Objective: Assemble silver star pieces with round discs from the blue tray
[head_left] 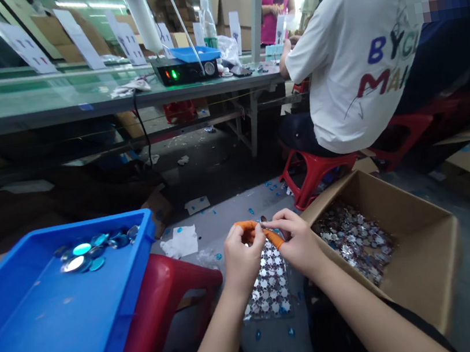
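At lower centre, the left hand (pixel 242 251) and right hand (pixel 300 238) seem to pinch a small piece (pixel 263 219) between them, above a sheet of silver pieces (pixel 272 281). Apparently mid-way through close fingertip work, this calls for a steady, light grip.

Held left hand (pixel 242 259) and right hand (pixel 300 242) close together in front, with fingers (pixel 273 238) curled inward, some covered in orange, and both bare forearms (pixel 220 332) slanted inward from below towards the wrists (pixel 323 268).
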### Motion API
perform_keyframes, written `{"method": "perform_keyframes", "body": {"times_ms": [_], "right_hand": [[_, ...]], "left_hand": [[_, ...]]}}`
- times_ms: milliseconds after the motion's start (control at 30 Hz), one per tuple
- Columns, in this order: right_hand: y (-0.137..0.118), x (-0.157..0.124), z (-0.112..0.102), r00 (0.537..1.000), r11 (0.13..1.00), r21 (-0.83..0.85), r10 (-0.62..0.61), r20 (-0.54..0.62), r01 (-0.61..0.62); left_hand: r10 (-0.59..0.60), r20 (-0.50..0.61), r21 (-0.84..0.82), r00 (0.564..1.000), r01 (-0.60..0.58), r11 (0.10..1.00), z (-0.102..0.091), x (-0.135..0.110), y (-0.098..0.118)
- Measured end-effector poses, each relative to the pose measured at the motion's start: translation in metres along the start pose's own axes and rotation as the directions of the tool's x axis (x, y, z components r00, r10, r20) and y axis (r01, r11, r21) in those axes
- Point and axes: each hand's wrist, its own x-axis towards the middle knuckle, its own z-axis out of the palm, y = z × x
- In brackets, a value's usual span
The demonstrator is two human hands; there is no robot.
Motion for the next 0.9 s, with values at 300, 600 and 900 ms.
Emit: {"method": "perform_keyframes", "body": {"times_ms": [300,600,900], "right_hand": [[0.006,0.005,0.005,0.974,0.957,0.179,0.226,0.028,-0.227],[0.006,0.006,0.007,0.942,0.891,0.319,0.337,0.009,-0.322],[0.004,0.013,-0.006,0.719,0.285,0.781,0.637,0.278,-0.555]], "left_hand": [[0.367,0.123,0.381,0.922,-0.385,0.841,-0.004,0.004,-0.011],[0.245,0.018,0.272,0.969,-0.241,0.932,0.003,0.005,-0.006],[-0.008,-0.076,0.259,0.997,0.027,0.965,-0.009,0.022,-0.02]]}}
